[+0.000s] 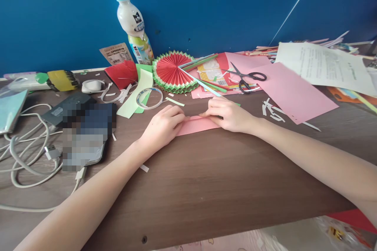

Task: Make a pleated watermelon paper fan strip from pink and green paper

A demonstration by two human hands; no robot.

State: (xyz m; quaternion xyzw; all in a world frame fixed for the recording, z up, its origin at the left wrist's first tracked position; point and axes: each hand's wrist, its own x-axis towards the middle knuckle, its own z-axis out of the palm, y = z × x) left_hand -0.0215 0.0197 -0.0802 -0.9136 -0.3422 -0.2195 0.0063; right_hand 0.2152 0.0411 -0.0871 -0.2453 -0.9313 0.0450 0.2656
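Observation:
A strip of pink paper lies on the brown table between my two hands. My left hand is closed on its left end, with the fingers curled down and the tips partly hidden. At the right end, my right hand pinches the strip's far edge between thumb and fingers. That far edge looks folded over. Just beyond my hands sit a round red paper fan with a green and white rim and a roll of tape. Black scissors rest on pink sheets to the right.
A plastic bottle stands against the blue wall. At left lie a phone, a black power bank and looped white cables. Pink paper, a printed sheet and white scraps spread over the right side.

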